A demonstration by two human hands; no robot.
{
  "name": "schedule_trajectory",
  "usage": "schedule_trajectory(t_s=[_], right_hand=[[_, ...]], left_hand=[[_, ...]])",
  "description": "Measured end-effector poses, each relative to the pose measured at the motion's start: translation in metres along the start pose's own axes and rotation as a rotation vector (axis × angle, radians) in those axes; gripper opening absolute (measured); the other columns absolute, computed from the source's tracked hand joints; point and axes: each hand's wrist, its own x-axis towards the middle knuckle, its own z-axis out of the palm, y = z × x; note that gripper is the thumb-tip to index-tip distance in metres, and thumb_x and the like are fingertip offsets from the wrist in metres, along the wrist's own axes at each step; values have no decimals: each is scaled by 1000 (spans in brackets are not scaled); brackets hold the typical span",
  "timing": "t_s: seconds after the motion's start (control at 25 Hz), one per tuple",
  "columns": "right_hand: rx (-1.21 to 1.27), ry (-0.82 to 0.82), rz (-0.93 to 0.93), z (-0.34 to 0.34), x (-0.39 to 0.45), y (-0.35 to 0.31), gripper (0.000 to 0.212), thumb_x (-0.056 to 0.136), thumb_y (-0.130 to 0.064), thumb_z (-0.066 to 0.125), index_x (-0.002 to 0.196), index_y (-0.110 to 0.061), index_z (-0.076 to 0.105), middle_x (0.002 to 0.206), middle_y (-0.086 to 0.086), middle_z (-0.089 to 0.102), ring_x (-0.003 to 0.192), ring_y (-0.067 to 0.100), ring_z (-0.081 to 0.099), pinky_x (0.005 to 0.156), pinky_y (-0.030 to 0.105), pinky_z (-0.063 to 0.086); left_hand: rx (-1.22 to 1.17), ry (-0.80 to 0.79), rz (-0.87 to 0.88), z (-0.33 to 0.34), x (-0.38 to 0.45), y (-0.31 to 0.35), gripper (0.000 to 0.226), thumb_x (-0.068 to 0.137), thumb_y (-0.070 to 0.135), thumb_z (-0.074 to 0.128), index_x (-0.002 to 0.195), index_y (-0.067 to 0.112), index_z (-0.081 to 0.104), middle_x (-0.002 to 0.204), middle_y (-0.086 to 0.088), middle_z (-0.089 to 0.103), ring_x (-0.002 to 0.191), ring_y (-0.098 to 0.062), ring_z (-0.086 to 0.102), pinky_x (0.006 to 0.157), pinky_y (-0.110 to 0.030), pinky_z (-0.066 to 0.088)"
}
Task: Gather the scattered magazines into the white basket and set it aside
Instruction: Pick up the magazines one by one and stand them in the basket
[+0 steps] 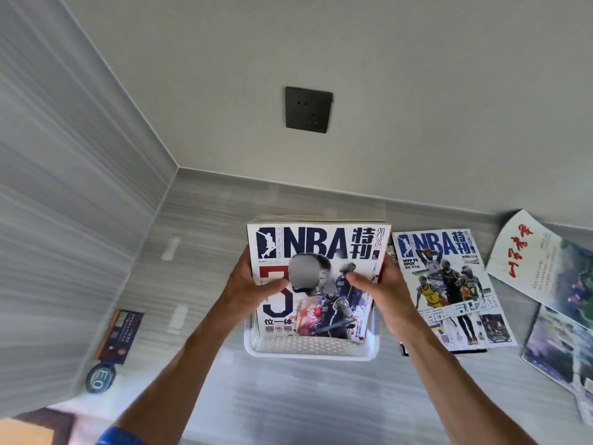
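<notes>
Grey streaked tabletop (288,396) in wall corner, dark socket (308,109) above. Left hand (253,285) and right hand (378,284) grip "NBA 特刊 2024" magazine stack (317,277) standing in white basket (309,346); another NBA magazine (449,284) lies beside

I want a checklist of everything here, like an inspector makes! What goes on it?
Surface: grey streaked counter, meeting a wall corner.
Job's things: stack of NBA magazines standing in the white perforated plastic basket; another NBA magazine lying flat to its right; more printed sheets beyond.
Clutter: dark leaflet and round blue badge at left.
Grippers: left hand and right hand grip the stack's sides.
Cables: nothing seen.
Surroundings: dark wall socket.
</notes>
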Motion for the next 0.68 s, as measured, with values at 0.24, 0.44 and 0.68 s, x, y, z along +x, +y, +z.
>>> schedule_trajectory(t_s=[0.24, 0.44, 0.68], right_hand=[[-60, 15, -85, 1, 17, -17, 56, 76, -5, 77, 122, -25, 53, 111, 2, 70, 99, 13, 70, 89, 28, 55], [71, 17, -104, -7, 27, -19, 66, 71, -12, 80, 129, -15, 50, 111, 4, 72, 103, 18, 69, 87, 29, 57], [-121, 19, -34, -2, 42, -9, 69, 75, 11, 67, 132, -24, 49, 102, -6, 71, 84, -2, 69, 63, 13, 55]], left_hand=[[-8, 76, 92, 7, 9, 12, 68, 67, -5, 82, 122, 22, 53, 99, -1, 75, 89, -21, 73, 66, -28, 60], [-89, 49, 159, 2, 13, 8, 67, 69, 5, 80, 125, 27, 49, 110, -7, 72, 96, -29, 72, 74, -43, 61], [417, 95, 10, -2, 33, 0, 72, 71, 0, 70, 131, 30, 45, 116, 0, 63, 106, -17, 64, 74, -21, 57]])
